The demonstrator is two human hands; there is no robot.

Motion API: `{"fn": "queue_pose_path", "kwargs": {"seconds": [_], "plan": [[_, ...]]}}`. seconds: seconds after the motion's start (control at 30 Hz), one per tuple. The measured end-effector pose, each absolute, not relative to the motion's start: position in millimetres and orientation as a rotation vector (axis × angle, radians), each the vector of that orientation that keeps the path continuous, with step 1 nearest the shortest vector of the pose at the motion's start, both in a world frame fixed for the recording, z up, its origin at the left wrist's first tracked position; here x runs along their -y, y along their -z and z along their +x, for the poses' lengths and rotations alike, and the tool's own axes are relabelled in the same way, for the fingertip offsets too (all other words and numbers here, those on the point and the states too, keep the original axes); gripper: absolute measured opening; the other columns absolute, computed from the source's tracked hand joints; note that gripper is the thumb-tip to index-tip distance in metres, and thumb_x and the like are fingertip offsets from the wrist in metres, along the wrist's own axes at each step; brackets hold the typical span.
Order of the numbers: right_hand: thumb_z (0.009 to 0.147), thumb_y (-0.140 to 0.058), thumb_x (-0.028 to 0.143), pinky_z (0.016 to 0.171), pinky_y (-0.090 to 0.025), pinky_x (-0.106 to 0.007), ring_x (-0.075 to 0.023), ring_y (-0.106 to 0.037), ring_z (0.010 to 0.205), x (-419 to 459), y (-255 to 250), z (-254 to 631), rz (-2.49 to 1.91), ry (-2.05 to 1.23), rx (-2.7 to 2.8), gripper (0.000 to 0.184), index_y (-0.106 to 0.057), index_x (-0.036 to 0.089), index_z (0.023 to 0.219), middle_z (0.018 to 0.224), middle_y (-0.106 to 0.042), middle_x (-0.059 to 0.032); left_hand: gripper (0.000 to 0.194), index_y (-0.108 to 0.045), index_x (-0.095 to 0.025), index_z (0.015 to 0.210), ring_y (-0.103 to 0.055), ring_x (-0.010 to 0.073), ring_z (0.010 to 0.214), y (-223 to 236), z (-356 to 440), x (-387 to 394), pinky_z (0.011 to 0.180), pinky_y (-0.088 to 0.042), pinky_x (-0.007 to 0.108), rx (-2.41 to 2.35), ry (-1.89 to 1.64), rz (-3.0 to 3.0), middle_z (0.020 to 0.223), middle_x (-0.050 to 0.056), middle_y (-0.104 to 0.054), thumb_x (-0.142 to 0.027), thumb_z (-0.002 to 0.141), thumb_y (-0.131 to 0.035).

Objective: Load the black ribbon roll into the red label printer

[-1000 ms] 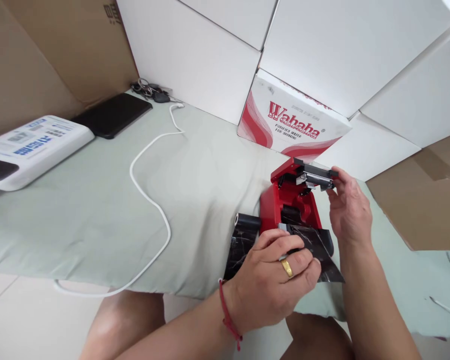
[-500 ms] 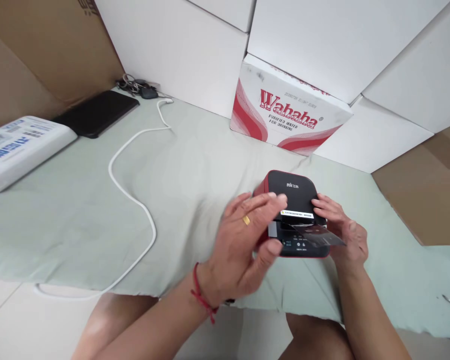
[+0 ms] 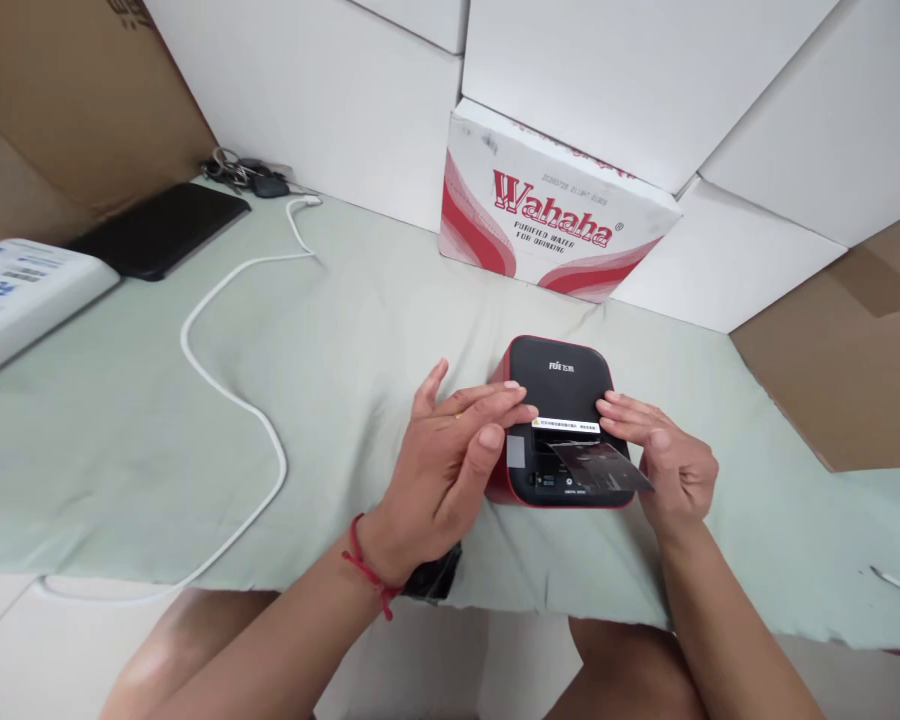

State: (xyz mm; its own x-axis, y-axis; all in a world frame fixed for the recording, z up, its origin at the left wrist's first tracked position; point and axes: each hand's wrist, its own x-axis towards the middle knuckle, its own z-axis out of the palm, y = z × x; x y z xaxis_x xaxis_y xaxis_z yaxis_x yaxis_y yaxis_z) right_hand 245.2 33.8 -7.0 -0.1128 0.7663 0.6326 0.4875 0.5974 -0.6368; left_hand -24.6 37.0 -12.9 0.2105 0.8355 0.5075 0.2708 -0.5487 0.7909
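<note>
A small boxy machine [image 3: 561,390] with a black top and red sides sits on the green cloth. A dark, glossy strip of film [image 3: 598,464] sticks out of the slot in its front, slanting to the right. Below the slot is a panel with a small display and icons. My left hand [image 3: 450,450] lies along the machine's left side, fingers stretched out and their tips on the top edge. On the opposite side, my right hand [image 3: 671,460] rests its extended fingers on the right edge, with the thumb near the film.
A white Wahaha box [image 3: 555,205] stands behind the machine against white boxes. To the left, a white cable [image 3: 232,390] curves across the cloth [image 3: 360,320], near a black phone [image 3: 165,230], keys [image 3: 251,175] and a white printed case [image 3: 30,300]. A dark object [image 3: 435,575] shows below my left wrist.
My left hand has drawn back left from over the machine's front to its left edge, uncovering the panel. My right hand stays at the right side. The whole view has shifted slightly.
</note>
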Motion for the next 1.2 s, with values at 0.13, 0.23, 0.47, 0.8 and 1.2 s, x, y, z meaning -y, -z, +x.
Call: {"fn": "queue_pose_path", "kwargs": {"seconds": [0.13,0.23,0.47,0.8,1.2], "plan": [[0.109,-0.051,0.024,0.104,-0.058,-0.057,-0.0306,-0.079,0.117,-36.2,7.8,244.2,-0.988,-0.345,1.726,0.038,-0.088,0.032,0.109,0.113,-0.087,-0.0047,0.027,-0.067,-0.025,0.131,-0.069,0.0259,0.137,18.6,-22.1,-34.8,0.132,-0.033,0.055,-0.928,-1.315,1.721,0.126,0.006,-0.083,-0.029,0.105,-0.060],[0.109,-0.051,0.028,0.107,-0.056,-0.061,-0.0322,-0.078,0.116,-33.8,8.6,244.2,-0.967,-0.304,1.775,0.036,-0.087,0.032,0.113,0.114,-0.086,-0.0052,0.041,-0.056,-0.026,0.142,-0.062,0.0263,0.145,23.0,-19.8,-33.5,0.130,-0.040,0.052,-0.857,-1.305,1.476,0.141,0.010,-0.075,-0.028,0.102,-0.066],[0.109,-0.044,0.055,0.096,-0.060,-0.063,-0.0370,-0.076,0.113,-9.6,-0.7,243.1,-0.843,-0.146,1.999,0.048,-0.083,0.032,0.125,0.112,-0.086,-0.0085,0.076,-0.036,-0.036,0.160,-0.026,0.0251,0.169,27.2,-11.3,-40.3,0.139,-0.026,0.052,-0.790,-1.313,1.246,0.180,0.005,-0.032,-0.019,0.093,-0.069],[0.110,-0.049,0.041,0.078,-0.067,-0.051,-0.0315,-0.081,0.095,-8.4,-23.1,231.6,-0.703,-0.216,2.194,0.042,-0.081,0.021,0.128,0.104,-0.087,-0.0111,0.088,-0.022,-0.047,0.169,-0.024,0.0304,0.169,32.4,-11.8,-46.8,0.135,-0.031,0.061,-0.686,-1.295,1.348,0.183,0.000,-0.022,-0.022,0.098,-0.068],[0.105,-0.059,0.022,0.085,-0.066,-0.045,-0.0275,-0.082,0.100,-9.4,-52.2,224.5,-1.012,-0.443,2.130,0.025,-0.082,0.027,0.114,0.109,-0.086,-0.0075,0.073,-0.042,-0.038,0.160,-0.025,0.0254,0.169,34.0,-12.7,-45.1,0.137,-0.032,0.049,-0.599,-1.262,1.221,0.181,0.002,-0.031,-0.019,0.096,-0.070]]}}
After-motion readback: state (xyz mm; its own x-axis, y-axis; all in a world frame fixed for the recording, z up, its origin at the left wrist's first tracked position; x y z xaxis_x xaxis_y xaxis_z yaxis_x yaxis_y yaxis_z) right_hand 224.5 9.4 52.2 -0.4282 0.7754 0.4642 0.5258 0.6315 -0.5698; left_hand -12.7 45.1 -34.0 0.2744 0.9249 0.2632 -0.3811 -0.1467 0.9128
